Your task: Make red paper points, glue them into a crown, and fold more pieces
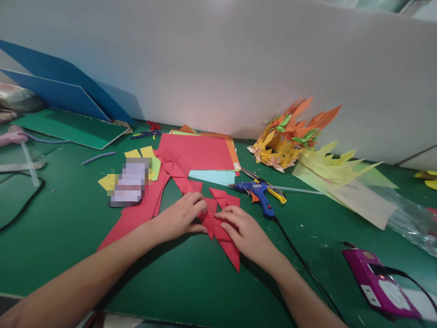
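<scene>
A folded piece of red paper [221, 237] lies on the green table [191, 278] in front of me. My left hand [182, 216] rests on its left part, fingers curled and pinching a fold. My right hand [244, 230] presses down on its right part with fingers bent together over the paper. More red folded pieces [223, 197] and long red offcuts [136, 216] lie right behind and to the left of my hands.
A stack of red, orange and light blue sheets [198, 152] lies behind the hands. A blue glue gun [259, 193] with a black cord and yellow-handled scissors [273, 191] sit to the right. Orange and yellow paper flowers [290, 136], yellow cut paper [334, 166], a purple device [378, 282], blue boards [58, 86] surround.
</scene>
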{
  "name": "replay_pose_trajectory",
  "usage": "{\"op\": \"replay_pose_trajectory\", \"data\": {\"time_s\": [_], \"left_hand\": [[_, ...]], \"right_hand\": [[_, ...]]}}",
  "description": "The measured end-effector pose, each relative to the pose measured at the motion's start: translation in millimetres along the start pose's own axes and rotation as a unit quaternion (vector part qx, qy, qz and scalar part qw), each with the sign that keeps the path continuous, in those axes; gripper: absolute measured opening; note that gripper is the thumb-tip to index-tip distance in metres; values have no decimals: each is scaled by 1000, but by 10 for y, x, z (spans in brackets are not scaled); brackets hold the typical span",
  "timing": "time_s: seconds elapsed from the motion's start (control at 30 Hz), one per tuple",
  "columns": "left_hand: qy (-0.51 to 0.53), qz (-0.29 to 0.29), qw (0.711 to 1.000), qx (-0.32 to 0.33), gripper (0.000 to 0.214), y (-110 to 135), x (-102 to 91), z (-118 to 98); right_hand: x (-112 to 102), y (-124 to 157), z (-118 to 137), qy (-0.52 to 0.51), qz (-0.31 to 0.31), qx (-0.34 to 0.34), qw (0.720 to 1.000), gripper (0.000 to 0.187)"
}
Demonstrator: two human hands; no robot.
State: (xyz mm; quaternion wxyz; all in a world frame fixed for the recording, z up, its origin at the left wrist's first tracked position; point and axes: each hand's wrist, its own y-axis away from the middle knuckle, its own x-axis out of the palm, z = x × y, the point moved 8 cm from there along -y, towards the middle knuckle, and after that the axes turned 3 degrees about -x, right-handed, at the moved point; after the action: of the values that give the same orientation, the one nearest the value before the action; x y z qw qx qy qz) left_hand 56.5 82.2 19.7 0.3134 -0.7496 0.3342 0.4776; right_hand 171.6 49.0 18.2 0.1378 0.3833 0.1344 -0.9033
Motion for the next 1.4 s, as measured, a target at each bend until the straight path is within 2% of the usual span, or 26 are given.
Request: {"op": "replay_pose_trajectory", "data": {"time_s": [0.2,0.5,0.83,1.07,1.4], "left_hand": [[8,-7,1000,-8,28,-3,-25,-11],[18,3,1000,-18,26,-5,-27,-10],[2,8,1000,-6,26,-4,-6,-2],[6,11,1000,0,27,-12,-1,2],[-25,12,1000,-2,27,-28,-12,-31]], "right_hand": [[31,-3,-24,-34,-1,16,999,28],[13,-10,8,-37,7,-1,999,27],[46,5,-32,-89,-9,36,995,27],[52,11,-39,-109,-9,33,993,25],[54,-9,-3,-72,-7,27,997,24]]}}
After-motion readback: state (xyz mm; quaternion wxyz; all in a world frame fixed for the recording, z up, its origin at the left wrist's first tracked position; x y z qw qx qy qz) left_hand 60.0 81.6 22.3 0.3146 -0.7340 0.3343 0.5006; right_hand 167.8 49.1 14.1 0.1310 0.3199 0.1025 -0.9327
